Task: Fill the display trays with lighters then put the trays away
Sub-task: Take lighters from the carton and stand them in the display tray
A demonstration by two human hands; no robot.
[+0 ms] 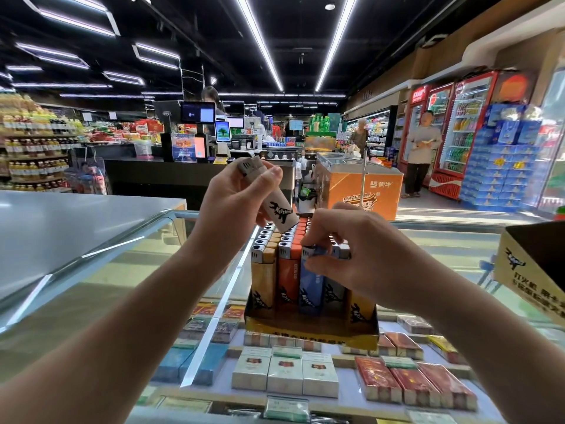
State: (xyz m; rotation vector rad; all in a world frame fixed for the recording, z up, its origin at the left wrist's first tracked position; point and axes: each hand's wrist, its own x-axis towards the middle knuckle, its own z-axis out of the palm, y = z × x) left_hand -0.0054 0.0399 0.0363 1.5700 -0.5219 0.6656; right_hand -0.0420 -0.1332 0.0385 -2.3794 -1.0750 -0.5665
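Observation:
A yellow-and-black cardboard display tray (308, 333) stands on the glass counter, packed with upright lighters in yellow, orange, blue and grey rows. My left hand (235, 191) grips white lighters (275, 206) with a black dinosaur print, tilted above the tray's back rows. My right hand (342, 249) pinches the top of a blue lighter (312, 280) standing in the front row of the tray.
A second yellow box (532, 270) sits at the right edge of the glass counter (153, 270). Cigarette packs lie under the glass. Beyond are a checkout desk, an orange freezer chest (357, 185), drink fridges and people in the aisle.

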